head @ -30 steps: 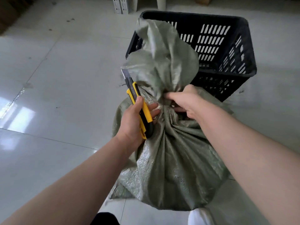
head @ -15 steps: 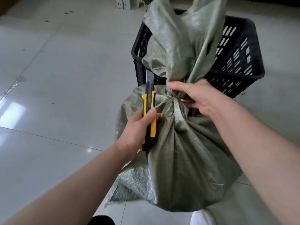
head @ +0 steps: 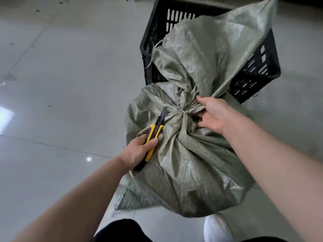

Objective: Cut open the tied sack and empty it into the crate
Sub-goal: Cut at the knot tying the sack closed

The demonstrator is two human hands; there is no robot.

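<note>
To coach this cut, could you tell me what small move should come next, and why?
Probably ease the knife blade under the tie and cut: the left hand holds its tip just short of the tie, while the right hand grips the neck of the sack beside it.

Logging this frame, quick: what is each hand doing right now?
Left hand: closed, holding the yellow utility knife, blade pointing toward the tie.
Right hand: closed, gripping the sack at its tied neck.

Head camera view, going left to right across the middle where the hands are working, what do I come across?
Left hand → utility knife → sack's tied neck → right hand.
</note>
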